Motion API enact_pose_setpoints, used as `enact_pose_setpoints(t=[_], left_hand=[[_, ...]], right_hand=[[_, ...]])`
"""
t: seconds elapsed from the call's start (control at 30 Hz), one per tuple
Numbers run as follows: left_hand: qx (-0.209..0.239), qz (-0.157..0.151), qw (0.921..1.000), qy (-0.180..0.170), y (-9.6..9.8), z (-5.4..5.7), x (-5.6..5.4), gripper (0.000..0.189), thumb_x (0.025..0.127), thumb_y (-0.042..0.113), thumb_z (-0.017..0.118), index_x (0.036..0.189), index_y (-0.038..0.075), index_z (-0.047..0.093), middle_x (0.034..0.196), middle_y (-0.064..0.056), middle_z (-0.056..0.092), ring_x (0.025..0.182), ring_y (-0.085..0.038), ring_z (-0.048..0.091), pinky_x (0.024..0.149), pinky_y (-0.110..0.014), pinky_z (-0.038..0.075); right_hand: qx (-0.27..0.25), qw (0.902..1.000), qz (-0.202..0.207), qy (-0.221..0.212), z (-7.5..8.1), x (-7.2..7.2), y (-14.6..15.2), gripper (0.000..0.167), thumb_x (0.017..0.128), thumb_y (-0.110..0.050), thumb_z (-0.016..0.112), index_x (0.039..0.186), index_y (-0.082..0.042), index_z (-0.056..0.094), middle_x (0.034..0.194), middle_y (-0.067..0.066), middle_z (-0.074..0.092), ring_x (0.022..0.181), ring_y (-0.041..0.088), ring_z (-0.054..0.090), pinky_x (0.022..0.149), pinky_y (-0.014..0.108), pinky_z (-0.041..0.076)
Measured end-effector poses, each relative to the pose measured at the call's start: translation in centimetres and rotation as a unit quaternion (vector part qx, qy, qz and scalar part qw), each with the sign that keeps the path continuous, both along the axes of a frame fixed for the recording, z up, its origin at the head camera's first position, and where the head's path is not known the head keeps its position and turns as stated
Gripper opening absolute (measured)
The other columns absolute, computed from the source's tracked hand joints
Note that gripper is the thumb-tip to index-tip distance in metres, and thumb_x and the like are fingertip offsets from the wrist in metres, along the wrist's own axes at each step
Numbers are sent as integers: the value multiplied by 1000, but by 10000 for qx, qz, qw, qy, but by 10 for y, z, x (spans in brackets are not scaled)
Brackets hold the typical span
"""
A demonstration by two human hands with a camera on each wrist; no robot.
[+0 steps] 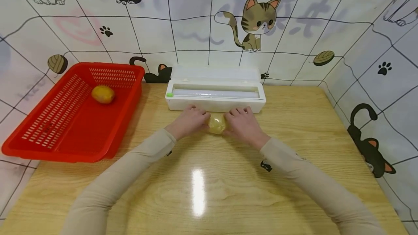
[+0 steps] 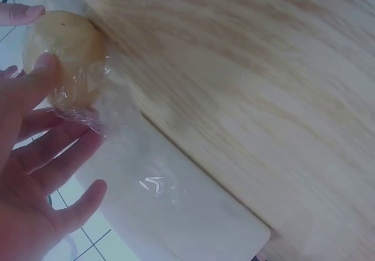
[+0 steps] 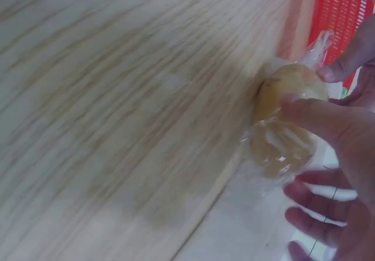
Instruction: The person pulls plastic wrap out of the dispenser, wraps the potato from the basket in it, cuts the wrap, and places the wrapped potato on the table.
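A pale yellow potato point(image 1: 217, 123), wrapped in clear cling film, is held between both hands in front of the white film dispenser. My left hand point(image 1: 193, 122) holds it from the left, its thumb pressed on the potato point(image 2: 73, 56) and its fingers under the film point(image 2: 88, 117). From the right, my right hand point(image 1: 243, 124) has its thumb across the wrapped potato point(image 3: 284, 120), other fingers spread beside it. Loose film point(image 3: 319, 47) sticks out at the end by the left fingers. Another yellow potato point(image 1: 103, 94) lies in the red basket.
The white film dispenser point(image 1: 215, 104) stands at the back of the wooden table point(image 1: 228, 191), its lid point(image 1: 215, 73) raised and a film roll point(image 1: 215, 93) inside. On the left is the red perforated basket point(image 1: 111, 144). Cat-patterned sheets point(image 1: 192, 35) hang behind and beside the table.
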State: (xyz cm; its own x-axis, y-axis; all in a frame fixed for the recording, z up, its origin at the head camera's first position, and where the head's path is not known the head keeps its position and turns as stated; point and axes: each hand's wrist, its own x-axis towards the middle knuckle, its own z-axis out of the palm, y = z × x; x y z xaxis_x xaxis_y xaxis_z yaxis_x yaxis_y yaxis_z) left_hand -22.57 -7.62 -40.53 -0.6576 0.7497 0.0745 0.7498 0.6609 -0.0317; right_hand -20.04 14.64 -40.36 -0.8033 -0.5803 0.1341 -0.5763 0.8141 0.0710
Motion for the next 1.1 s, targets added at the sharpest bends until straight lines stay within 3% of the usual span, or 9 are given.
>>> enact_pose_setpoints(t=[0.13,0.23,0.3,0.43,0.53,0.63,0.7,0.9,1.1], left_hand=[[-102,-149,9997,191,1,3,3,29,87,37,70,99,12,64,97,-3,65,93,-23,62,97,-44,40],[-137,-243,9993,248,1,6,6,32,87,36,70,103,10,63,97,-4,66,91,-23,63,96,-44,40],[-147,-206,9996,92,1,8,7,36,87,37,71,107,9,62,101,-6,66,94,-24,63,95,-45,41],[-152,227,9967,-770,4,10,9,57,87,41,70,128,6,51,119,-10,58,108,-26,58,95,-49,40],[-87,452,9853,-1643,6,8,8,74,90,38,67,146,3,34,139,-15,47,123,-28,50,98,-52,39],[-48,436,9740,-2223,7,6,7,78,92,32,64,150,-1,23,146,-18,39,128,-29,45,100,-54,37],[-2,404,9705,-2375,6,4,7,78,92,29,63,151,-1,22,144,-18,42,124,-28,49,100,-53,37],[156,346,9710,-2362,6,2,7,78,88,27,67,151,5,25,139,-17,46,116,-25,53,100,-52,36],[-101,317,9833,-1789,18,1,9,74,90,46,63,143,1,36,137,-13,49,121,-25,50,98,-53,39]], right_hand=[[-127,9962,-46,-856,4,-1,-4,82,76,-44,80,137,1,48,129,17,53,120,33,45,98,50,34],[-101,9902,149,-1386,4,-3,-7,82,81,-37,77,141,6,41,137,19,50,124,34,47,102,50,34],[-32,9880,325,-1511,3,-4,-7,79,83,-33,76,141,7,40,137,20,50,121,34,51,102,49,36],[52,9880,675,-1392,4,-5,-7,79,83,-27,77,141,10,38,139,23,47,122,35,50,102,49,37],[169,9890,907,-1158,5,-5,-8,80,81,-27,80,140,10,40,138,23,48,123,36,50,102,50,38],[127,9898,815,-1159,7,-4,-10,83,80,-28,81,140,10,39,135,23,51,119,36,53,100,47,40],[2,9905,588,-1239,8,-2,-10,86,79,-29,81,142,10,37,134,22,52,117,36,55,99,46,42],[-57,9934,181,-1128,6,3,-9,73,80,-36,79,133,4,50,126,17,60,109,31,60,95,48,43],[91,9949,71,-1006,5,9,-9,69,82,-41,76,128,4,52,119,16,63,103,29,63,89,48,46]])
